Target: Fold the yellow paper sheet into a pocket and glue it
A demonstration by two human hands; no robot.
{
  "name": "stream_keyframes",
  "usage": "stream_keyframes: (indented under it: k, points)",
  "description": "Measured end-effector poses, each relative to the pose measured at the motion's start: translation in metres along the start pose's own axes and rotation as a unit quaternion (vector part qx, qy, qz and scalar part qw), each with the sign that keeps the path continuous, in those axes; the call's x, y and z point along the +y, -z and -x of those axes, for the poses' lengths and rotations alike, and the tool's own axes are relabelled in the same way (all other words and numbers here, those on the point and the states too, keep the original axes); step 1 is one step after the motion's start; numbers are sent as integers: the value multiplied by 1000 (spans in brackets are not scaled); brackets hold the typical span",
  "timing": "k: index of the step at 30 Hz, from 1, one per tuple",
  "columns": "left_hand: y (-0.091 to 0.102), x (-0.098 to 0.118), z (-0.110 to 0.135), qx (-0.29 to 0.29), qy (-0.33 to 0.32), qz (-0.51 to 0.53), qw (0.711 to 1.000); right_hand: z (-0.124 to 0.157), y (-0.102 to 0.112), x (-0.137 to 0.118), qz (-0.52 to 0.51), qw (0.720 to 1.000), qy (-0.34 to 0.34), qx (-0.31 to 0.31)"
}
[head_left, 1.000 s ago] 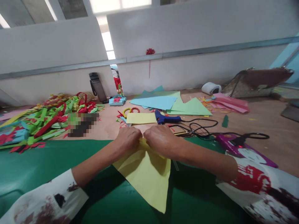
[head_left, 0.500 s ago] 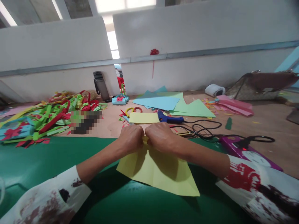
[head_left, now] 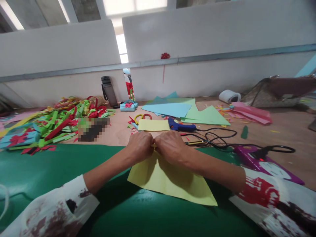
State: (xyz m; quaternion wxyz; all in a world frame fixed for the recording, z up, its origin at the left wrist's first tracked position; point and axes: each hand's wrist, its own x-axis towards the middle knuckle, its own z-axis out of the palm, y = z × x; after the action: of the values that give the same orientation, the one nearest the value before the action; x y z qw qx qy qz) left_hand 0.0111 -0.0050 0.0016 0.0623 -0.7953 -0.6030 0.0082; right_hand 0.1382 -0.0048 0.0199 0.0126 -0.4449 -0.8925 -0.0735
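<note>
Closer in than the glue gun (head_left: 182, 126), left hand (head_left: 140, 145) and right hand (head_left: 171, 146) grip the far edge of the yellow paper (head_left: 170, 182) — even pressure from both hands should keep it straight.

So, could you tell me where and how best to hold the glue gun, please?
Probably take the glue gun by its handle, from the near right: slim, it points right from the bulkier head, and the cord leaves its end.

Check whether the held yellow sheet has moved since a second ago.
Yes: the yellow sheet has swung to the right, its lowest corner now nearer the power strip and higher in the view.
</note>
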Motion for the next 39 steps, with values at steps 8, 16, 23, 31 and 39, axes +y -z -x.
stream_keyframes:
  k: [8, 16, 23, 31, 39]
  points:
    - [5, 1, 2, -9, 5, -4, 1000, -1, -9, 2, 15, 999, 29, 36]
    - [7, 3, 4, -26, 16, 0, 1000, 0, -9, 0, 15, 999, 28, 36]
    - [5, 2, 3, -15, 5, -5, 1000, 2, -3, 2, 18, 1000, 6, 12]
    - [4, 3, 2, -18, 5, -10, 1000, 0, -11, 4, 18, 999, 38, 13]
    - [12, 6, 4, -36, 15, -9, 999, 6, -10, 0, 39, 997, 70, -3]
